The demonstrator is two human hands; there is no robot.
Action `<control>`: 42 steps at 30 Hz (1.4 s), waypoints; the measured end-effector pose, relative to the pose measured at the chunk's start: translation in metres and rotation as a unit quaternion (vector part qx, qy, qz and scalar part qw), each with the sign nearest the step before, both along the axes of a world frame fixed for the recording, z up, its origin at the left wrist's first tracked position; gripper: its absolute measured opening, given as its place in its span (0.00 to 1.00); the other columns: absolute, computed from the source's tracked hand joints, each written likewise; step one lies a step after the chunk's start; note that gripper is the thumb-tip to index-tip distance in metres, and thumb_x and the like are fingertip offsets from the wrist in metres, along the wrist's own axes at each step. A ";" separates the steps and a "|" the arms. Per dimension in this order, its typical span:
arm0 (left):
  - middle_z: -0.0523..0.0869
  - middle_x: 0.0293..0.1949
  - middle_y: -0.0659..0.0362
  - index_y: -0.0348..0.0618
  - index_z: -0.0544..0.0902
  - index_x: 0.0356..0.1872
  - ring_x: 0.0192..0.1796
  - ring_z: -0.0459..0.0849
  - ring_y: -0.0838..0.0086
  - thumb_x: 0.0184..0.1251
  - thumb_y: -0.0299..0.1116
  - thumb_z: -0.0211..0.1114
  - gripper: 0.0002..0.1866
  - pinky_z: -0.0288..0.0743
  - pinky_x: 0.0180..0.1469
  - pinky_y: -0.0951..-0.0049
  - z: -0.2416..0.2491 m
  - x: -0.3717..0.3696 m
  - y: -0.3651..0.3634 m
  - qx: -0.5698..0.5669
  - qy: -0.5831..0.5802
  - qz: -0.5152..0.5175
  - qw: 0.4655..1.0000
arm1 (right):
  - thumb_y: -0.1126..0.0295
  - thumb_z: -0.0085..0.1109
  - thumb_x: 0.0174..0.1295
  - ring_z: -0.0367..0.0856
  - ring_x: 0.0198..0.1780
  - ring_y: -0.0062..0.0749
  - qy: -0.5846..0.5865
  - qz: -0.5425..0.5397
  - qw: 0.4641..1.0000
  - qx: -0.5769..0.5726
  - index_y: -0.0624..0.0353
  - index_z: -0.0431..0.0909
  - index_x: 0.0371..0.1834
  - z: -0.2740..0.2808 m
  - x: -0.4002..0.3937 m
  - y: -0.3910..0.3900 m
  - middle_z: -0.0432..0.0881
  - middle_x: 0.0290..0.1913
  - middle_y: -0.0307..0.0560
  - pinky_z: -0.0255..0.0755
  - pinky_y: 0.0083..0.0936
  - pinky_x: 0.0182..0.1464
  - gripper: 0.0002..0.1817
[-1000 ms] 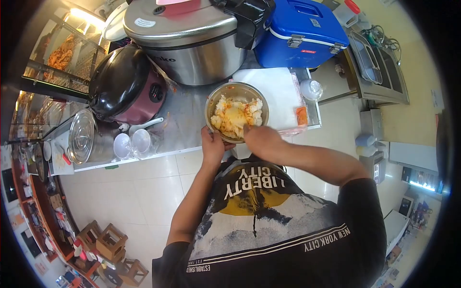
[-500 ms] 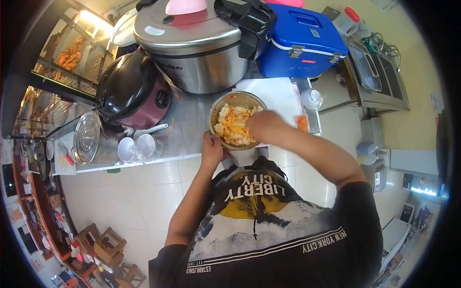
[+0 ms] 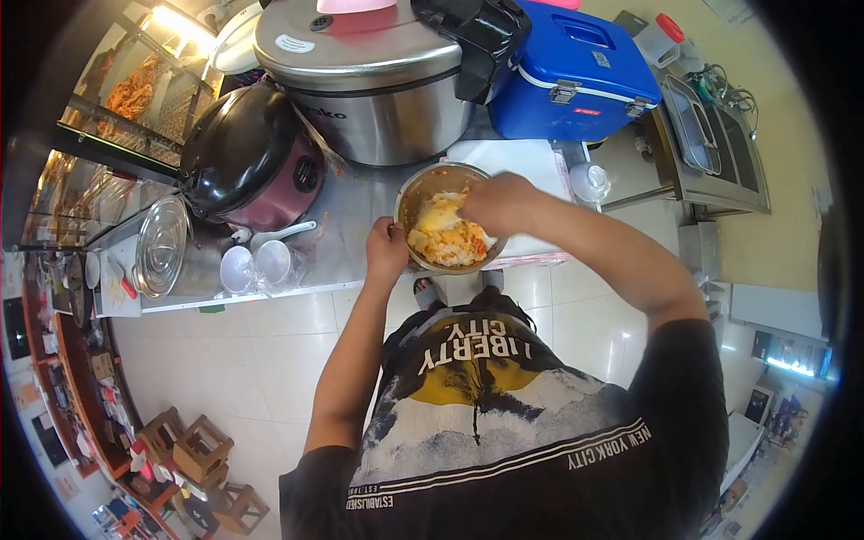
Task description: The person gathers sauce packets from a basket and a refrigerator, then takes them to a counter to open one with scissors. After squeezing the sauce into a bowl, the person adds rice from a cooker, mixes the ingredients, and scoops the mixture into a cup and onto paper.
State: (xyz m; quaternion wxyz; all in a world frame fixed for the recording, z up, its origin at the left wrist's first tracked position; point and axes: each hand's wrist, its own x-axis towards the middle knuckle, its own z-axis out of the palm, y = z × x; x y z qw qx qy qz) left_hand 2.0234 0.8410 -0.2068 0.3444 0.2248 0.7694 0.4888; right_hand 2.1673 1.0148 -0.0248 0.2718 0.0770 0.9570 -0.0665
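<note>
A metal mixing bowl [image 3: 404, 200] stands at the counter's front edge, tilted a little. Inside it, white rice mixed with orange-red sauce [image 3: 453, 243] is heaped toward the near side. My left hand [image 3: 387, 246] pinches the bowl's left rim between thumb and fingers. Over the right side of the bowl, my right hand [image 3: 499, 205] is closed around a pale, flat utensil [image 3: 439, 216] like a rice paddle. Its blade reaches left into the rice and is blurred; the handle is hidden in my fist.
Behind the bowl stand a large steel rice cooker [image 3: 382, 117] and a blue cooler box [image 3: 580, 81]. To the left are a smaller dark cooker [image 3: 243, 162], a glass lid [image 3: 162, 247], plastic-wrapped cups [image 3: 255, 267] and a white-handled ladle [image 3: 292, 230]. White paper [image 3: 513, 155] lies behind the bowl.
My right hand has moved slightly right and up with the utensil. The rice has shifted toward the near side, baring the bowl's far inner wall. My left hand stays on the rim.
</note>
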 end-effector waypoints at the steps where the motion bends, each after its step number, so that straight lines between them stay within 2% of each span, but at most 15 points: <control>1: 0.87 0.34 0.40 0.30 0.81 0.44 0.37 0.88 0.49 0.73 0.31 0.57 0.12 0.79 0.43 0.58 0.009 0.003 0.000 -0.002 -0.014 0.013 1.000 | 0.70 0.56 0.60 0.89 0.42 0.46 -0.010 -0.026 1.000 0.013 0.59 0.89 0.38 -0.003 0.009 -0.010 0.89 0.39 0.53 0.83 0.40 0.41 0.11; 4: 0.87 0.35 0.40 0.31 0.81 0.45 0.38 0.88 0.49 0.73 0.31 0.57 0.12 0.80 0.43 0.58 0.032 0.008 0.000 -0.014 -0.024 0.019 0.999 | 0.71 0.56 0.59 0.89 0.42 0.47 -0.033 -0.092 0.995 0.034 0.62 0.88 0.37 -0.029 0.022 -0.021 0.89 0.39 0.55 0.83 0.41 0.41 0.11; 6: 0.87 0.35 0.40 0.31 0.81 0.46 0.39 0.88 0.49 0.73 0.31 0.56 0.12 0.80 0.44 0.58 0.017 0.007 0.000 -0.015 0.038 0.008 0.999 | 0.72 0.56 0.59 0.89 0.42 0.48 -0.039 -0.111 0.993 0.028 0.64 0.88 0.36 -0.044 0.016 -0.011 0.89 0.39 0.56 0.84 0.41 0.41 0.12; 9: 0.88 0.36 0.40 0.31 0.81 0.46 0.40 0.89 0.49 0.72 0.30 0.56 0.12 0.80 0.45 0.58 0.016 0.006 -0.001 -0.020 0.079 0.005 0.997 | 0.73 0.56 0.59 0.89 0.43 0.50 -0.045 -0.111 0.992 0.023 0.65 0.88 0.37 0.012 0.009 -0.006 0.89 0.41 0.56 0.84 0.43 0.43 0.12; 13: 0.88 0.36 0.39 0.31 0.81 0.48 0.40 0.89 0.49 0.72 0.30 0.55 0.13 0.80 0.44 0.58 0.019 0.011 -0.001 -0.003 0.099 0.012 0.995 | 0.73 0.57 0.58 0.89 0.40 0.48 -0.054 -0.107 0.992 -0.030 0.65 0.87 0.34 -0.020 0.025 -0.034 0.88 0.36 0.58 0.83 0.43 0.42 0.10; 17: 0.88 0.36 0.39 0.32 0.81 0.49 0.39 0.89 0.50 0.72 0.30 0.55 0.13 0.80 0.43 0.58 0.008 0.009 -0.004 -0.013 0.056 0.006 0.998 | 0.72 0.59 0.57 0.89 0.39 0.48 -0.058 -0.092 0.994 0.001 0.64 0.87 0.36 -0.003 0.008 -0.010 0.88 0.35 0.58 0.83 0.41 0.44 0.10; 19: 0.88 0.35 0.40 0.32 0.80 0.51 0.38 0.90 0.52 0.73 0.30 0.55 0.14 0.80 0.43 0.59 0.000 0.009 -0.004 0.008 0.011 0.016 1.000 | 0.71 0.60 0.57 0.89 0.38 0.49 -0.008 -0.124 0.992 -0.013 0.64 0.87 0.35 0.002 0.024 -0.012 0.88 0.35 0.58 0.83 0.41 0.43 0.10; 24: 0.88 0.33 0.42 0.31 0.79 0.52 0.34 0.90 0.57 0.74 0.29 0.54 0.14 0.81 0.39 0.61 0.009 0.012 -0.005 0.011 -0.013 0.023 1.000 | 0.72 0.60 0.57 0.89 0.39 0.48 -0.029 -0.112 0.993 -0.028 0.63 0.88 0.34 -0.042 0.017 -0.026 0.88 0.36 0.60 0.83 0.40 0.44 0.09; 28: 0.87 0.30 0.44 0.29 0.79 0.51 0.32 0.90 0.60 0.74 0.28 0.53 0.13 0.81 0.33 0.63 0.032 0.017 -0.014 0.017 -0.080 0.051 0.995 | 0.72 0.60 0.56 0.89 0.39 0.48 0.010 -0.135 0.990 -0.043 0.64 0.87 0.35 0.030 0.017 -0.024 0.88 0.36 0.60 0.82 0.40 0.44 0.09; 31: 0.86 0.29 0.46 0.28 0.76 0.51 0.28 0.89 0.62 0.76 0.28 0.52 0.13 0.82 0.26 0.65 -0.005 0.020 -0.033 0.065 0.034 0.054 0.996 | 0.72 0.60 0.56 0.89 0.39 0.49 -0.017 -0.140 0.989 -0.054 0.64 0.87 0.33 -0.017 0.018 -0.045 0.87 0.36 0.60 0.82 0.41 0.43 0.09; 32: 0.86 0.28 0.46 0.28 0.74 0.52 0.27 0.89 0.62 0.76 0.29 0.52 0.13 0.81 0.23 0.65 0.008 0.024 -0.036 0.069 -0.001 0.066 0.995 | 0.72 0.60 0.55 0.89 0.39 0.50 -0.023 -0.139 0.988 -0.062 0.64 0.87 0.33 -0.022 0.012 -0.051 0.87 0.36 0.61 0.82 0.41 0.43 0.09; 33: 0.85 0.28 0.47 0.28 0.73 0.52 0.26 0.89 0.62 0.76 0.30 0.53 0.13 0.81 0.21 0.66 0.022 0.028 -0.039 0.074 -0.036 0.080 0.993 | 0.75 0.59 0.55 0.88 0.43 0.52 -0.063 -0.111 0.990 -0.061 0.63 0.86 0.40 -0.020 0.008 -0.045 0.86 0.36 0.60 0.81 0.44 0.47 0.11; 36: 0.84 0.28 0.47 0.29 0.70 0.53 0.27 0.89 0.61 0.78 0.33 0.52 0.15 0.81 0.18 0.66 0.038 0.033 -0.050 0.060 -0.107 0.109 0.986 | 0.74 0.57 0.58 0.89 0.41 0.50 0.032 -0.097 0.994 -0.035 0.66 0.86 0.34 0.019 0.017 -0.028 0.87 0.40 0.61 0.83 0.41 0.44 0.09; 40: 0.84 0.32 0.45 0.31 0.71 0.57 0.30 0.90 0.63 0.79 0.35 0.52 0.17 0.81 0.20 0.68 0.061 0.020 -0.052 -0.020 -0.190 0.095 0.977 | 0.75 0.55 0.59 0.89 0.42 0.50 0.066 -0.204 0.975 0.051 0.65 0.87 0.35 0.035 0.016 -0.027 0.88 0.40 0.60 0.83 0.41 0.45 0.10; 42: 0.85 0.33 0.45 0.31 0.74 0.58 0.27 0.89 0.65 0.79 0.35 0.52 0.17 0.80 0.23 0.69 0.038 0.003 -0.047 -0.025 -0.020 0.063 0.997 | 0.75 0.55 0.59 0.89 0.44 0.50 0.056 -0.244 0.966 0.064 0.64 0.87 0.37 -0.001 0.011 -0.033 0.88 0.41 0.60 0.83 0.41 0.47 0.10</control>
